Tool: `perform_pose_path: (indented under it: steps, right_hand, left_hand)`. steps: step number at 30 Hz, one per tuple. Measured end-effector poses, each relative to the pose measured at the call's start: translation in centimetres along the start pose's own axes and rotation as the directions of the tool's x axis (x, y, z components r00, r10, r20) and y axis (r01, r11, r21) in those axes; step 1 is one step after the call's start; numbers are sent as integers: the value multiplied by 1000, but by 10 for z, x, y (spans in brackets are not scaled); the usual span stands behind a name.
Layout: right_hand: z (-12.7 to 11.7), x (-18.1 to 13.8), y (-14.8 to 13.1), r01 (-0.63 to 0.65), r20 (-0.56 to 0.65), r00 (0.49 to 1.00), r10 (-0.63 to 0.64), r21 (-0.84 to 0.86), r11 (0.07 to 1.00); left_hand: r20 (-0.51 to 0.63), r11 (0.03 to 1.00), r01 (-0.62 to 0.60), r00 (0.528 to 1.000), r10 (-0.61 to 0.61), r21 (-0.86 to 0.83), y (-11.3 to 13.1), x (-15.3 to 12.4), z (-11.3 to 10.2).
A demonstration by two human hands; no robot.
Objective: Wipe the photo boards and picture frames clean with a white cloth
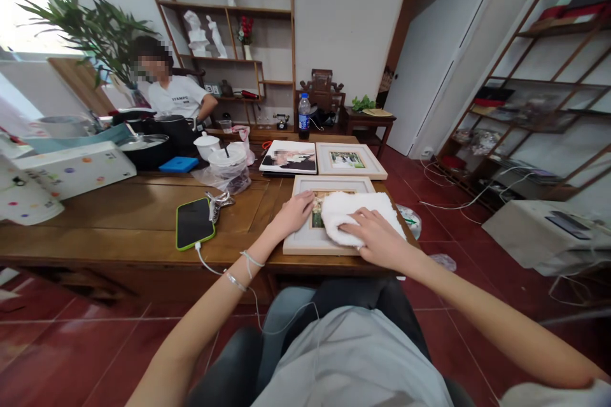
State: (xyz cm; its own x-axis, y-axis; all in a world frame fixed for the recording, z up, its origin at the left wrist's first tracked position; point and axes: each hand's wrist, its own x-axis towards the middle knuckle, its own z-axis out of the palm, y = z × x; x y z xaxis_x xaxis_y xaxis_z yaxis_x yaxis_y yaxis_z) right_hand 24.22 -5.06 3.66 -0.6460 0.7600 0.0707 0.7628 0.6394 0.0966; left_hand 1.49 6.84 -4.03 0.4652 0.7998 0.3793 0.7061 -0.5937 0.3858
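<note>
A light-wood picture frame [298,243] with a small photo in a pale mount lies flat at the table's front edge. On its left side rests my left hand [293,212], fingers stretched out and holding nothing. My right hand [378,234] grips a fluffy white cloth [341,205], which is pressed onto the right part of the frame and hides much of the photo. Just behind lie a second framed photo [375,170] and, to its left, a flat photo panel [289,158].
A charging phone [195,224] lies left on the wooden table [248,235]. A bottle [304,117], a bagged bowl [227,162], a blue box [178,164] and pots [175,130] stand farther back. A person in a white shirt [176,96] sits at the far left.
</note>
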Motion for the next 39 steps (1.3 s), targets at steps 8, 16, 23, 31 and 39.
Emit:
perform_pose_path:
  steps: [8, 16, 23, 31, 39]
  right_hand:
    - [29, 63, 85, -97, -129, 987, 100, 24, 995]
    - [29, 96, 97, -79, -58, 995, 77, -50, 996]
    - [4, 39, 49, 22, 127, 992, -18, -27, 999]
    - [-24, -20, -4, 21, 177, 983, -45, 134, 991]
    - [15, 20, 41, -30, 46, 999, 28, 42, 999]
  left_hand:
    - [-5, 1000, 3, 1000, -3, -10, -3, 1, 1]
    - [-6, 999, 22, 1000, -22, -34, -4, 1, 2]
    - [-13, 1000, 7, 1000, -7, -29, -1, 1, 1]
    - [-10, 1000, 13, 1000, -14, -21, -2, 0, 1]
    - [-9, 1000, -4, 1000, 4, -15, -2, 1, 2]
